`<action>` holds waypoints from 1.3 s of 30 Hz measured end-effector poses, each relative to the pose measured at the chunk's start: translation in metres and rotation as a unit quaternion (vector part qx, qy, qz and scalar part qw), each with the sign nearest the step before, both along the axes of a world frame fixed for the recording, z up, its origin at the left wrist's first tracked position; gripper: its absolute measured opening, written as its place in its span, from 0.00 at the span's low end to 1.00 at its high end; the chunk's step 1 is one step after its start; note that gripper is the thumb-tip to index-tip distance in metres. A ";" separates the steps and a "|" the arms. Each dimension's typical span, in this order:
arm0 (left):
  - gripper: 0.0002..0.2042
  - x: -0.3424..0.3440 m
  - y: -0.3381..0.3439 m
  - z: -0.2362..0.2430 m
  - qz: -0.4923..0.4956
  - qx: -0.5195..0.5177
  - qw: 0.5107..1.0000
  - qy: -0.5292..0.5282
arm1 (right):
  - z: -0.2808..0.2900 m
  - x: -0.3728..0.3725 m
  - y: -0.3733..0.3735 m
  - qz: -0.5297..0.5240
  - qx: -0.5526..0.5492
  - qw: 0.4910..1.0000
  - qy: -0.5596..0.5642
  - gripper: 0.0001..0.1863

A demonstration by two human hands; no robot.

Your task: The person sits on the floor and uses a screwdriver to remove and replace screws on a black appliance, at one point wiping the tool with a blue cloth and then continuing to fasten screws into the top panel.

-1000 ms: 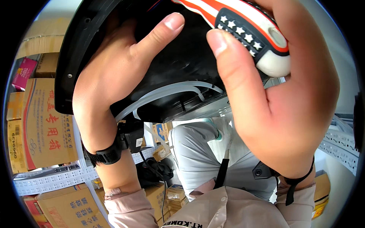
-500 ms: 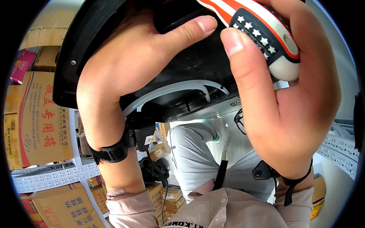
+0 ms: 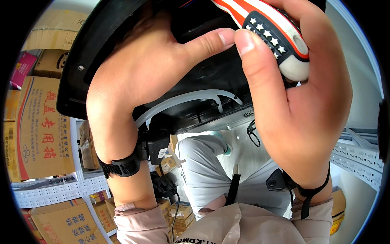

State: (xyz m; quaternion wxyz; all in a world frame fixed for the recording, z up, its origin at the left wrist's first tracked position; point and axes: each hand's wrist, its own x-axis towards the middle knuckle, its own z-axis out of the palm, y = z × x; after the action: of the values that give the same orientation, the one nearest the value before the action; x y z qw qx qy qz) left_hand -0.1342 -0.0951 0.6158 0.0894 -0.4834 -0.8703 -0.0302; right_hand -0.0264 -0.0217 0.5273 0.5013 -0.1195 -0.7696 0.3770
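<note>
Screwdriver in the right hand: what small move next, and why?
Probably tilt the screwdriver tip-first toward the black housing. The right hand grips its striped handle, the left hand braces the housing, thumbs meeting, but the tip is hidden, so I can't confirm engagement.

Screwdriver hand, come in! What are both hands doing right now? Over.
Right hand shut on striped screwdriver. Left hand pressed on black casing, thumb tip meeting right thumb. White tube curves just below; nothing blocking.

Both forearms rise from the lower edge, each with a black strap at the wrist. The left hand spreads flat at upper left; the right hand curls closed at upper right, thumb tips nearly meeting.
</note>
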 end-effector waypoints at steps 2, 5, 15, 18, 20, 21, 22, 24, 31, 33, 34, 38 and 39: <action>0.45 0.001 0.001 -0.003 0.016 0.009 1.000 0.008 | 0.000 -0.001 0.000 0.001 -0.001 1.000 0.000 0.23; 0.43 -0.006 0.003 -0.007 0.017 0.009 1.000 0.008 | 0.000 -0.002 0.003 -0.001 -0.002 1.000 -0.003 0.23; 0.40 -0.024 -0.001 -0.015 0.003 -0.001 1.000 0.006 | -0.003 -0.005 0.002 0.000 -0.001 1.000 -0.009 0.23; 0.45 -0.039 -0.004 -0.010 0.047 -0.017 0.998 -0.039 | 0.000 -0.004 -0.002 0.008 -0.002 1.000 -0.002 0.23; 0.44 -0.052 -0.014 -0.017 0.030 -0.008 0.999 -0.023 | 0.001 -0.006 -0.006 0.015 -0.003 1.000 0.000 0.24; 0.43 -0.035 -0.010 -0.016 0.021 -0.008 1.000 0.012 | 0.001 -0.007 -0.005 0.013 -0.003 1.000 -0.003 0.24; 0.42 -0.025 -0.007 -0.014 0.008 -0.004 1.000 0.024 | 0.000 -0.008 -0.005 0.010 -0.002 1.000 -0.004 0.24; 0.42 -0.007 -0.004 -0.007 -0.020 0.012 0.999 0.026 | 0.000 -0.008 -0.005 0.007 0.000 1.000 -0.005 0.24; 0.32 -0.051 -0.020 -0.020 -0.112 0.046 0.992 -0.046 | 0.000 -0.011 -0.010 0.014 0.001 1.000 -0.004 0.24; 0.29 -0.059 -0.023 -0.023 -0.127 0.053 0.989 -0.057 | 0.001 -0.012 -0.013 0.012 0.001 1.000 0.001 0.24; 0.28 -0.063 -0.025 -0.024 -0.132 0.055 0.988 -0.061 | 0.001 -0.013 -0.013 0.013 0.001 1.000 0.002 0.24; 0.21 -0.071 -0.026 -0.033 -0.166 0.082 0.980 -0.072 | 0.001 -0.013 -0.013 0.011 0.002 1.000 0.001 0.24; 0.20 -0.071 -0.026 -0.034 -0.181 0.096 0.976 -0.069 | 0.002 -0.012 -0.014 0.012 0.000 1.000 0.002 0.24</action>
State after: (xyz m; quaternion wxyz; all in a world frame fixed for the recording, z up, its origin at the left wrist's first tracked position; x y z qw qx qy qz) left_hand -0.2049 -0.1216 0.5815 0.0677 -0.6190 -0.7654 -0.1626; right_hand -0.0387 -0.0353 0.5295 0.4980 -0.1098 -0.7701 0.3834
